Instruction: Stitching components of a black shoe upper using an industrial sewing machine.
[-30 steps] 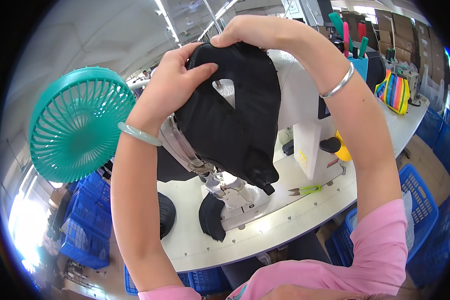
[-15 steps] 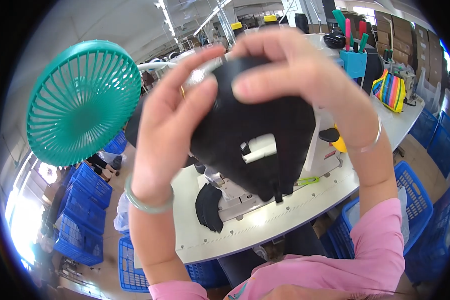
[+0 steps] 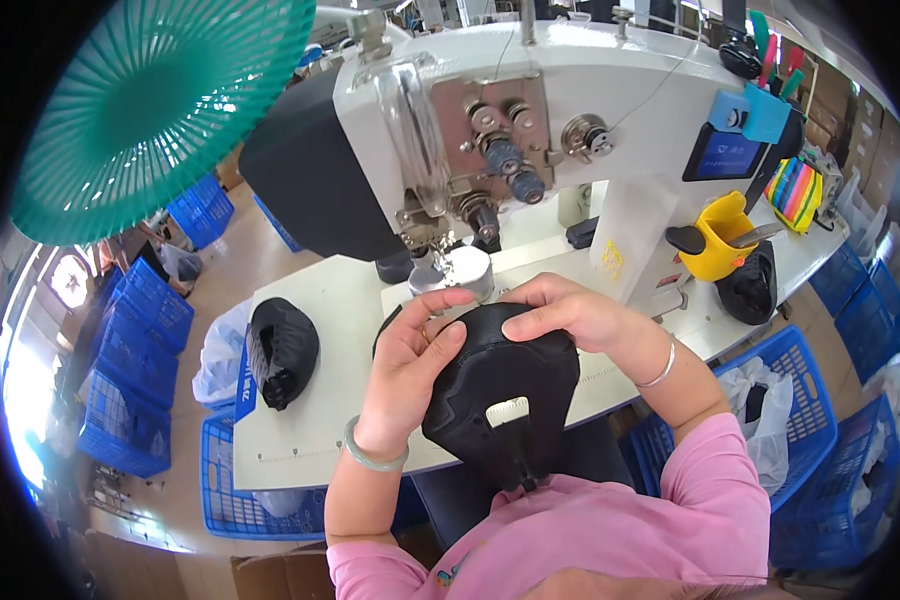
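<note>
A white sewing machine [image 3: 530,130] stands at the desk's [image 3: 310,440] far edge. A second black shoe upper [image 3: 282,350] lies near the left edge. A yellow holder [image 3: 718,238] sits toward the right corner. A teal fan [image 3: 160,100] hangs upper left; blue crates [image 3: 130,370] line the floor.

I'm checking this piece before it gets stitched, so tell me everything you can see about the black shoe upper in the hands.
The black shoe upper is a rounded shell of dark, matte, fabric-like material with visible seams, a pale tab near its middle and a narrow tail hanging toward the pink shirt. The left hand and right hand grip its top edge, just below the sewing machine head.
</note>
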Tool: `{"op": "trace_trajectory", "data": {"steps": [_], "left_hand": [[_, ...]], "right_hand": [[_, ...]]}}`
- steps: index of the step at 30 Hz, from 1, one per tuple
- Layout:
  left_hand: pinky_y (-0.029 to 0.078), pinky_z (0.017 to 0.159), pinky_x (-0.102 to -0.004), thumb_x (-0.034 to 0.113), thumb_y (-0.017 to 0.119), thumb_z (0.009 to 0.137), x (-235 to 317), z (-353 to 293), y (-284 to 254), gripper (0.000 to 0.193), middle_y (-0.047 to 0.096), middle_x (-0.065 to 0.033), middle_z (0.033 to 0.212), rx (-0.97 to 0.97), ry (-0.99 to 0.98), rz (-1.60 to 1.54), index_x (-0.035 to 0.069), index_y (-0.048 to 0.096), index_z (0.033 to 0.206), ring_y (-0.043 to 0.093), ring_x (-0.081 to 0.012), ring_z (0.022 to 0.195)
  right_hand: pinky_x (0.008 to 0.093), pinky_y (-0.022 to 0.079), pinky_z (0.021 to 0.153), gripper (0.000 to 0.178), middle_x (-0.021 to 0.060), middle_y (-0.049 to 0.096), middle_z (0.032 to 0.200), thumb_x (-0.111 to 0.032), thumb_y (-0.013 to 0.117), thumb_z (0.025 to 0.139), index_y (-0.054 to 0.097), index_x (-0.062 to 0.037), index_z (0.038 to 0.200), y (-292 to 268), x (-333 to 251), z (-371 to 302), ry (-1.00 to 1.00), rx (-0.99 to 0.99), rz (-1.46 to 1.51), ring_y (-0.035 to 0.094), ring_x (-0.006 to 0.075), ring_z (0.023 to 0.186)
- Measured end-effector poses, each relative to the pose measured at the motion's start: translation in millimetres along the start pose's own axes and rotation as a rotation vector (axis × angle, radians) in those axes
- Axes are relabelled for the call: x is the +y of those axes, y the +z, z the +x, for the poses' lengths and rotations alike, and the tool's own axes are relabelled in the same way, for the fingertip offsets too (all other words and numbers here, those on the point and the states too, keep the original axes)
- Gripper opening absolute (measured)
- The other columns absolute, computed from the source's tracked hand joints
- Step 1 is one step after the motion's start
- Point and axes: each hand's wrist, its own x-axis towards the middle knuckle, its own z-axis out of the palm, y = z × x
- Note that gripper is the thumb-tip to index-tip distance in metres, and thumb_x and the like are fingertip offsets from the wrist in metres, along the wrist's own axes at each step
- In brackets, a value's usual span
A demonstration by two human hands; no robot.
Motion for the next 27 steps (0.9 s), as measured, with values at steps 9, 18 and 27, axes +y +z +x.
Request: {"op": "trace_trajectory", "data": {"steps": [9, 18, 27], "left_hand": [[0.052, 0.077, -0.0216, 0.004, 0.053, 0.099, -26.7, -10.6, -14.6, 0.031, 0.068, -0.0094, 0.099, 0.058, -0.076, 0.104, -0.002, 0.049, 0.129, 0.065, -0.0100, 0.088], [0.050, 0.077, -0.0204, 0.006, 0.051, 0.101, -54.5, -13.6, -32.5, 0.028, 0.067, -0.0068, 0.098, 0.094, -0.189, -0.015, -0.001, 0.050, 0.128, 0.062, -0.0068, 0.088], [0.050, 0.082, -0.0218, 0.003, 0.058, 0.095, -69.6, -18.4, -48.3, 0.038, 0.067, -0.0070, 0.102, 0.068, -0.302, -0.103, -0.002, 0.048, 0.131, 0.063, -0.0084, 0.093]], "right_hand": [[0.0235, 0.045, 0.061, 0.024, 0.0004, 0.064, 0.073, -0.019, 0.076, 0.071, 0.072, 0.0011, 0.084, -0.5, 26.3, 16.9, 0.044, 0.119, -0.382, 0.056, 0.0072, 0.067], [0.0233, 0.050, 0.066, 0.032, 0.0030, 0.069, 0.083, -0.015, 0.073, 0.073, 0.070, 0.0051, 0.097, -18.5, 66.2, 28.6, 0.142, 0.037, 0.054, 0.062, 0.0093, 0.071], [0.0213, 0.051, 0.067, 0.025, 0.0031, 0.071, 0.088, -0.021, 0.070, 0.092, 0.070, 0.0019, 0.100, -24.1, 103.7, 26.2, 0.195, 0.072, 0.193, 0.064, 0.0060, 0.074]]}}
